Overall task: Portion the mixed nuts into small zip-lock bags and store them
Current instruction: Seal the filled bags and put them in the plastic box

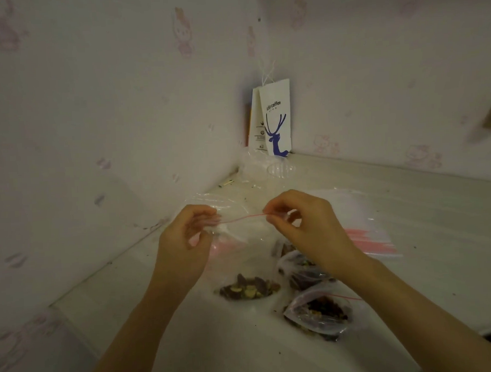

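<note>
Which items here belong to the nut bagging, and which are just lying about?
In use: left hand, right hand, held zip-lock bag, filled bag under right wrist, nearest filled bag, empty bag stack.
Lying about: coffee paper bag, plastic cup.

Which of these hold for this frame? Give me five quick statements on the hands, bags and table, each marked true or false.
1. The left hand and the right hand both pinch the red zip strip of the held bag. True.
2. The held bag is empty. False: mixed nuts sit in its bottom.
3. Filled bags lie on the table by the right forearm. True.
4. The spare bags are stacked left of the left hand. False: they lie to the right, beyond the right hand.
5. The paper coffee bag lies flat mid-table. False: it stands upright in the wall corner.
</note>
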